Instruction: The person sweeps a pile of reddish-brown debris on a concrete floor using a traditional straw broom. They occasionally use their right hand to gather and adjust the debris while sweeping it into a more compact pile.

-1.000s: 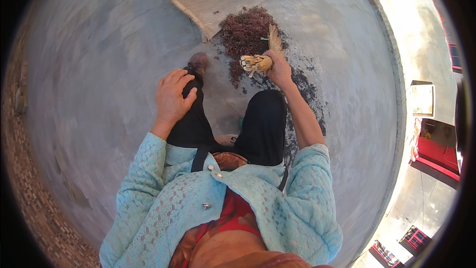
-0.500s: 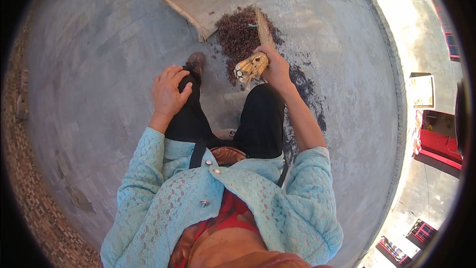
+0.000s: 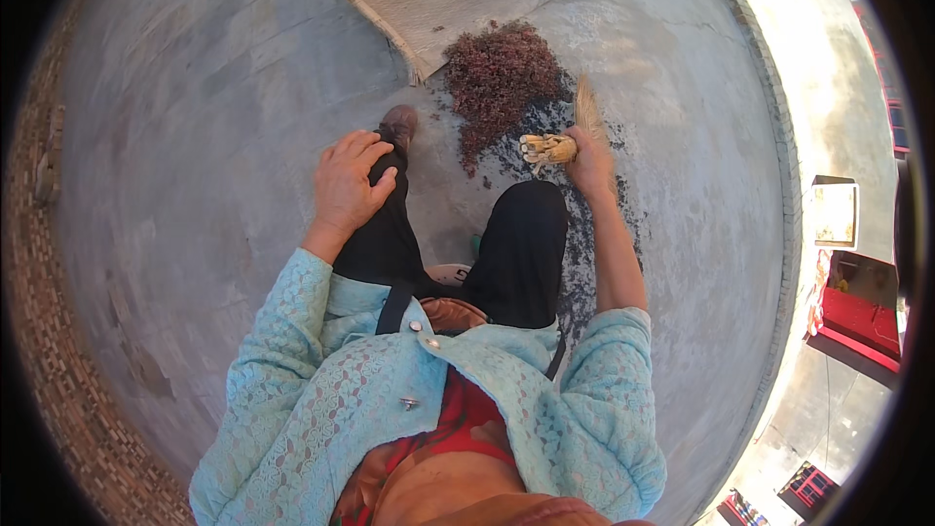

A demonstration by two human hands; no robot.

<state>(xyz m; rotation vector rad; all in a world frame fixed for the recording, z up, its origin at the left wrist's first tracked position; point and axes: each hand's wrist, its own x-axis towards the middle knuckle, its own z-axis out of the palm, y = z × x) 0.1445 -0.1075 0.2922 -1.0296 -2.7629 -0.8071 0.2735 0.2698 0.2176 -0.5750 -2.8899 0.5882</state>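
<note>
Straw broom [image 3: 549, 149] gripped in person's right hand [image 3: 592, 168], dark red heap [image 3: 501, 76] ahead and left of that hand, left hand [image 3: 351, 183] loosely spread, resting on black trouser leg [image 3: 380, 245]

Ahead of us the tray [image 3: 438, 0] lies on the ground [image 3: 195, 185], the heap [image 3: 502, 83] beside its near right edge, the broom [image 3: 550, 149] to the heap's right, in our right fingers [image 3: 582, 144]

Grey concrete flooring [image 3: 195, 185] spreads around us, with a curved band of reddish-brown brickwork [image 3: 88, 429] along the left. Over on the right, strong light whitens the ground near a dark-paned, red-framed window [image 3: 811, 485] and a flat red panel [image 3: 862, 321].
</note>
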